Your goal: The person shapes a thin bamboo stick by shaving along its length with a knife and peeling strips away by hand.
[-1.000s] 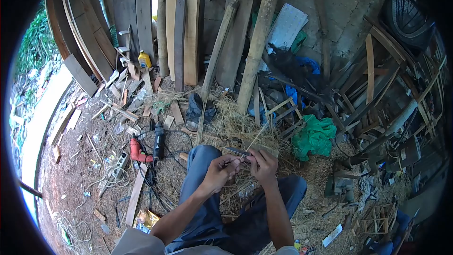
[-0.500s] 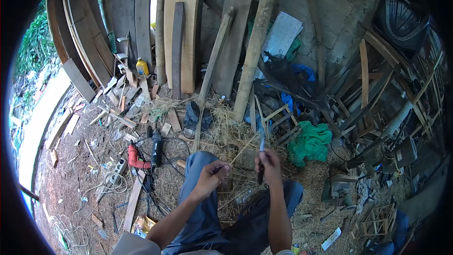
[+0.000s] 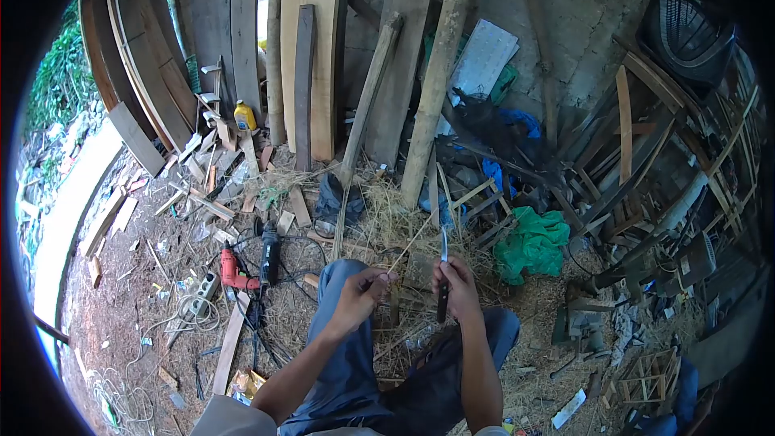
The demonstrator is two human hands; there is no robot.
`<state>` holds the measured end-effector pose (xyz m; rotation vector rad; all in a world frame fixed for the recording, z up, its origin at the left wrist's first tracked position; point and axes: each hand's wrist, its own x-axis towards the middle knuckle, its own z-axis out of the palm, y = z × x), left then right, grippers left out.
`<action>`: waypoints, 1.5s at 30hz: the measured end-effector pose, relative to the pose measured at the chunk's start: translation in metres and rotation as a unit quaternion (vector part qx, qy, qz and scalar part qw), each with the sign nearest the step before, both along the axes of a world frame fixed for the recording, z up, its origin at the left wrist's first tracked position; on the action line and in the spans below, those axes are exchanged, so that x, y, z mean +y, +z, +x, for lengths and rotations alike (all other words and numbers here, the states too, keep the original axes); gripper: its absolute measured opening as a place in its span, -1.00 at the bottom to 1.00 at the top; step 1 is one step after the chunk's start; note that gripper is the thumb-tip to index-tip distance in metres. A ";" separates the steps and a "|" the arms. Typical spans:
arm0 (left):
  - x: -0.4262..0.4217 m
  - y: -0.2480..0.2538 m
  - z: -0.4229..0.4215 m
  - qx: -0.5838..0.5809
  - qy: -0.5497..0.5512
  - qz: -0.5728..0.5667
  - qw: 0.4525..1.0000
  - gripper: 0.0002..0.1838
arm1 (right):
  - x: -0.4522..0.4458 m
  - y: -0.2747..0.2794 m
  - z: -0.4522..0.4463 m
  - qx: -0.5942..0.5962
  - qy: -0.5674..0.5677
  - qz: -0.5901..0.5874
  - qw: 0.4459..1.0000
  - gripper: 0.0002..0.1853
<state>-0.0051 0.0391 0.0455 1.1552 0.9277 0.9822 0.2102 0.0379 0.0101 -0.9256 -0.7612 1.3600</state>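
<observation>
Over my left knee, my left hand [image 3: 361, 297] pinches a thin pale strip [image 3: 410, 246], which looks like bamboo or wood and slants up to the right. My right hand [image 3: 461, 289] is wrapped round a knife [image 3: 442, 305] with a dark handle. Its narrow blade points up, away from my body, and the handle's end sticks out below the fist. A small gap separates the blade from the strip. Both hands are above my lap, where my trousers [image 3: 339, 371] show on either side of scattered straw-like shavings.
To the left lie a red power drill [image 3: 234, 268], a dark grinder [image 3: 269, 254] and a power strip [image 3: 198, 297] with tangled cords. Boards [image 3: 319, 73] and a pole [image 3: 436, 89] lean at the back. A green plastic bag [image 3: 531, 244] lies right, near piled wood scraps.
The strip in my left hand has tilted more upright. My right hand has turned the knife a little, so its blade leans left and more of the handle shows.
</observation>
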 end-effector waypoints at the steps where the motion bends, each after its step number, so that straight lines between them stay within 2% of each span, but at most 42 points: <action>1: 0.001 -0.003 0.000 -0.006 -0.004 -0.013 1.000 -0.77 | -0.001 0.002 0.000 0.000 -0.001 0.001 1.000 -0.76; 7: -0.001 -0.007 0.001 -0.022 -0.007 -0.030 0.999 -0.78 | -0.010 0.017 -0.008 0.044 0.073 0.002 0.996 -0.74; 9: -0.001 -0.010 0.002 -0.017 -0.003 -0.022 1.000 -0.78 | -0.004 0.011 -0.019 -0.103 0.007 0.069 0.992 -0.72; 12: -0.001 -0.008 0.000 -0.026 0.002 -0.030 0.999 -0.79 | -0.013 0.029 -0.022 -0.114 0.022 0.048 0.992 -0.71; 17: -0.001 -0.008 -0.001 -0.046 -0.002 -0.046 0.998 -0.79 | -0.013 0.022 -0.022 -0.097 0.085 0.010 0.992 -0.70; 20: -0.001 -0.015 0.000 0.007 -0.001 -0.018 1.000 -0.82 | -0.017 0.026 -0.036 -0.085 0.140 -0.010 0.986 -0.67; 22: -0.004 -0.020 0.002 0.036 -0.015 0.051 0.998 -0.85 | -0.019 0.027 -0.044 -0.093 0.176 -0.008 0.980 -0.65; 26: -0.011 -0.014 -0.003 0.070 -0.032 0.114 0.991 -0.87 | -0.018 0.026 -0.041 -0.085 0.217 -0.054 0.971 -0.76; 29: -0.014 -0.013 -0.007 0.087 -0.045 0.105 0.990 -0.88 | -0.017 0.028 -0.037 -0.076 0.233 -0.077 0.966 -0.84; 30: -0.014 -0.017 -0.008 0.068 -0.058 0.060 0.994 -0.88 | -0.017 0.029 -0.036 -0.081 0.236 -0.086 0.964 -0.88; 31: -0.015 -0.018 -0.009 0.050 -0.071 0.014 0.996 -0.88 | -0.016 0.028 -0.035 -0.079 0.235 -0.088 0.965 -0.88; 33: -0.018 -0.015 -0.008 0.029 -0.070 -0.005 0.997 -0.87 | -0.014 0.028 -0.030 -0.132 0.238 -0.098 0.957 -0.85; 37: -0.020 -0.007 -0.007 0.034 -0.075 -0.065 0.994 -0.84 | -0.015 0.029 -0.025 -0.102 0.213 -0.106 0.966 -0.84; 45: -0.019 -0.001 0.003 0.053 -0.045 -0.046 0.997 -0.80 | -0.013 0.034 -0.020 -0.110 0.153 -0.122 0.974 -0.81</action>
